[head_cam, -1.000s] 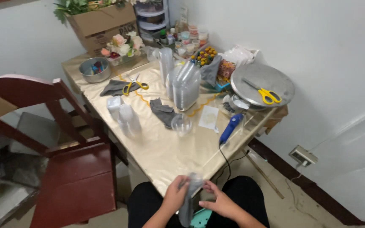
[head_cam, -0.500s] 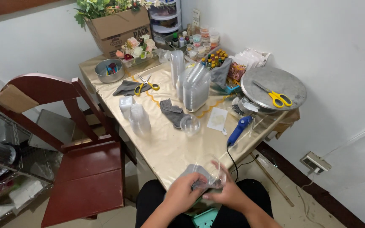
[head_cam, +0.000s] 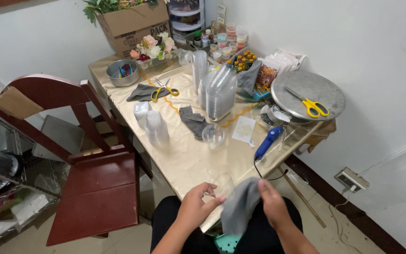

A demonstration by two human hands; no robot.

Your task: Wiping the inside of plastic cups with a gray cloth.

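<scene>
My right hand [head_cam: 271,203] grips a grey cloth [head_cam: 238,209] over my lap, just below the near edge of the gold-covered table [head_cam: 189,160]. My left hand [head_cam: 197,205] is beside it, fingers pinched together at the cloth's left edge, apparently on a small clear plastic piece [head_cam: 211,192] that is hard to make out. On the table ahead stand an empty clear cup [head_cam: 213,135], a stack of clear cups [head_cam: 156,127] and another grey cloth [head_cam: 193,120].
A blue corded tool [head_cam: 269,141] lies at the table's right edge. A round metal tray [head_cam: 306,89] holds yellow scissors [head_cam: 312,107]. Stacked clear lids [head_cam: 220,94], a second pair of scissors [head_cam: 165,91], a metal bowl [head_cam: 122,73] and a cardboard box [head_cam: 132,23] sit farther back. A red wooden chair [head_cam: 95,188] stands to the left.
The clear cup that both hands were wiping is no longer plainly between them. The cloth now hangs from my right hand, and my hands have drawn slightly apart.
</scene>
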